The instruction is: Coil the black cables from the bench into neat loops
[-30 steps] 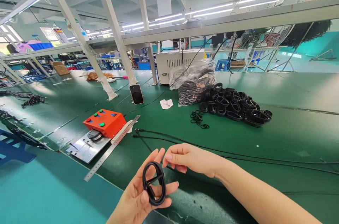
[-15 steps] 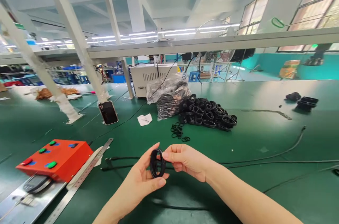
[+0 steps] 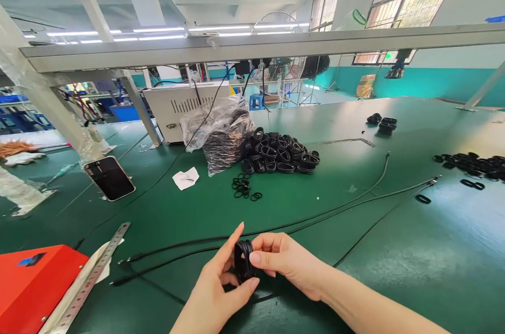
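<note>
Orange-red box (image 3: 35, 286) at left edge; steel ruler (image 3: 94, 276) just beside it; phone (image 3: 109, 178) lying on green tabletop (image 3: 394, 281); left hand (image 3: 215, 292), grip narrow, thumb and fingers closed on coiled black cable (image 3: 243, 262); coil held between both hands; right hand (image 3: 286, 263), grip narrow, fingertips pressing coil from right; long loose black cable (image 3: 189, 242) behind hands; heap of black cable coils (image 3: 276, 154) farther back.
</note>
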`<state>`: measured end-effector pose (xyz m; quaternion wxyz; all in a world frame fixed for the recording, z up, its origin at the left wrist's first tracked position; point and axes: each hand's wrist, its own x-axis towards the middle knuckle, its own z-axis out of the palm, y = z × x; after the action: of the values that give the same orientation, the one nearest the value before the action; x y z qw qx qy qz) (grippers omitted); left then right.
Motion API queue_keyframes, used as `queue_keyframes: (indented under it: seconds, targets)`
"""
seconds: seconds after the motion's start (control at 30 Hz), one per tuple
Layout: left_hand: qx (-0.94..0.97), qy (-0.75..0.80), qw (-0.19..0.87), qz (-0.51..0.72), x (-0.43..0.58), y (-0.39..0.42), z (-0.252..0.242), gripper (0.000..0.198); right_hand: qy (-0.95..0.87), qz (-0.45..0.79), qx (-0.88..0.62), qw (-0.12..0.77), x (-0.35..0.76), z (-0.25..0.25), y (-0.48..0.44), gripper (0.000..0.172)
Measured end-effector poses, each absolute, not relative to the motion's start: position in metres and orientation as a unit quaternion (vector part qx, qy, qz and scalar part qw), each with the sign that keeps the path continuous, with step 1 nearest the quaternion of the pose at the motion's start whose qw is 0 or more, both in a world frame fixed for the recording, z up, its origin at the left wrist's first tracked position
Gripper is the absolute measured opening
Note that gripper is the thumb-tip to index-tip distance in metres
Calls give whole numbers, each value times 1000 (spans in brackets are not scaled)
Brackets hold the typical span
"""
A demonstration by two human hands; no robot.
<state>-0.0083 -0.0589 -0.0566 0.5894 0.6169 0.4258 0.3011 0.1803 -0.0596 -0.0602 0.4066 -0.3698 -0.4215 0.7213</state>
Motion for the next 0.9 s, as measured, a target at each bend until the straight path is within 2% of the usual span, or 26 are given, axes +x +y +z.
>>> queue_keyframes:
  seconds: [0.07,0.4,0.73,0.9]
  targets:
    - [622,425,585,301,-7,-57,-60,81,-411,715,-382,417,179,-64,-60,39]
    - [618,450,548,340,-2,-52,-79,65,-378,646,-473,465,168,-69,-66,36]
    - [542,408,656,330,-1,-52,-83,70,-476,630,-451,416,174,-71,-64,47]
    - [521,360,679,372,-1,-49,-78,70,-443,607,-449,483,175,-69,-61,47]
